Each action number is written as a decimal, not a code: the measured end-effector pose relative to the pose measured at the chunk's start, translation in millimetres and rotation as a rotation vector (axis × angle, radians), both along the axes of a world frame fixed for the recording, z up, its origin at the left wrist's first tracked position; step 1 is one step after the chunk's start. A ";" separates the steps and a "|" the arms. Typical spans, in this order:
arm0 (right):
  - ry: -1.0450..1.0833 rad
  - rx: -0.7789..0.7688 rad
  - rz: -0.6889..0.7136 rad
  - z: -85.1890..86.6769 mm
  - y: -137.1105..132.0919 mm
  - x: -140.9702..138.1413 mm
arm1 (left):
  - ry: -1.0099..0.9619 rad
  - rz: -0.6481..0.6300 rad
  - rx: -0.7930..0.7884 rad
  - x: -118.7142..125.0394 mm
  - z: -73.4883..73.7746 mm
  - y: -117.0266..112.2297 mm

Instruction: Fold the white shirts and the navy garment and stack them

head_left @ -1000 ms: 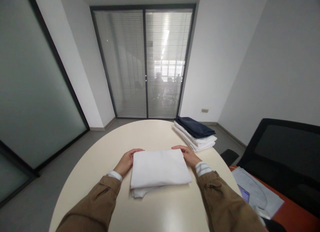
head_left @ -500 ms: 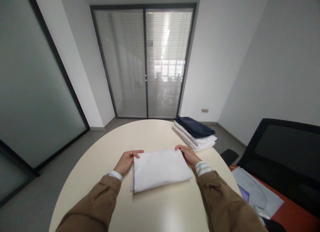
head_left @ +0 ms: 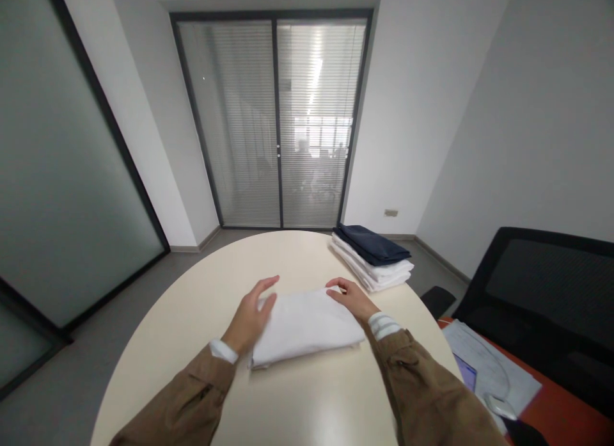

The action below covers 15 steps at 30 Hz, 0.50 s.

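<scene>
A folded white cloth (head_left: 307,324) lies flat on the round cream table (head_left: 192,331) in front of me. My left hand (head_left: 252,311) is over its left edge, thumb and fingers spread, gripping nothing. At the cloth's far right corner, my right hand (head_left: 352,297) has its thumb on or just over the fabric. Its fingers curve beyond the far edge, with a gap between thumb and forefinger. Whether that hand still touches the cloth is hard to tell.
At the table's far right, a dark navy folded cloth (head_left: 371,244) tops a stack of white folded cloths (head_left: 378,276). A black mesh chair (head_left: 542,292) stands to the right, with papers (head_left: 494,363) and a white device (head_left: 500,406) on its orange seat. Beyond the table is a glass partition (head_left: 278,119) with blinds.
Both hands held the cloth's far corners before. My left hand has let go and spread its fingers; my right hand has loosened its pinch and shifted slightly left. The cloth lies flatter.
</scene>
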State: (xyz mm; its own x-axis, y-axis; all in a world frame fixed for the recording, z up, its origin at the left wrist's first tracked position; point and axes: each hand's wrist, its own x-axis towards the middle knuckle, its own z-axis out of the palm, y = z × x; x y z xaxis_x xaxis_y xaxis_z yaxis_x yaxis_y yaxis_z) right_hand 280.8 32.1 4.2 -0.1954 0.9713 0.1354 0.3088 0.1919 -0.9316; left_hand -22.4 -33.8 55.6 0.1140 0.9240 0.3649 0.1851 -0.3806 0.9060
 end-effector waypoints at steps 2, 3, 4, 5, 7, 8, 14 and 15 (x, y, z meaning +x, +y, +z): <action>-0.082 0.045 -0.012 3.1 -1.7 -0.4 | 0.225 -0.162 0.038 10.7 4.2 -15.8; -0.112 0.086 -0.029 6.2 -3.6 -0.9 | 0.318 -0.213 0.041 14.7 3.2 -21.5; -0.131 0.136 -0.041 10.7 -6.4 -2.1 | 0.382 -0.242 0.043 17.7 0.6 -25.5; -0.145 0.190 -0.042 16.8 -10.4 -4.6 | 0.425 -0.259 0.045 19.5 -3.1 -27.8; -0.183 0.292 -0.009 32.4 -22.8 -14.5 | 0.489 -0.268 0.051 20.5 -10.5 -28.6; -0.225 0.323 0.034 40.9 -30.9 -22.2 | 0.539 -0.268 0.058 20.2 -13.3 -28.1; -0.670 0.372 0.277 59.2 -75.0 -74.7 | 1.022 -0.208 0.086 20.2 -15.6 -26.7; -0.713 0.354 0.267 54.4 -77.0 -79.0 | 1.054 -0.201 0.084 20.7 -15.8 -26.4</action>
State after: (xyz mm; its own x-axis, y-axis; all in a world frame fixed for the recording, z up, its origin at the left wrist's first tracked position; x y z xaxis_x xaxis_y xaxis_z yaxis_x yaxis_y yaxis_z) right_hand 201.9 -44.9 58.6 -0.5672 0.8036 0.1803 0.7034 0.5866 -0.4014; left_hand -1.8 -60.3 39.8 0.5551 0.8300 0.0550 0.7848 -0.5445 0.2960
